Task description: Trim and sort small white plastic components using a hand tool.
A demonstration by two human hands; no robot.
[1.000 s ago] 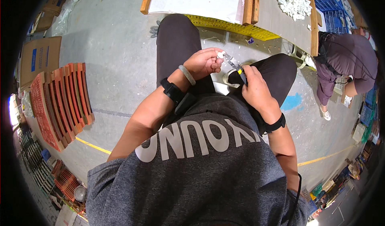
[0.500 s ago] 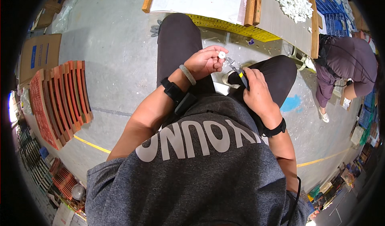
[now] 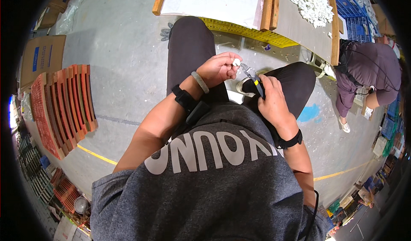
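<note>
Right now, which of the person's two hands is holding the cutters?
The right hand grips the dark-handled cutters. The left hand, the one with the pale bracelet, pinches a small white piece instead.

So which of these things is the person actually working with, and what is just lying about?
In use:
left hand pinching a small white piece
right hand holding yellow-handled cutters

Lying about:
heap of white pieces on the board
orange crates
cardboard box
blue crates
another person nearby
</note>
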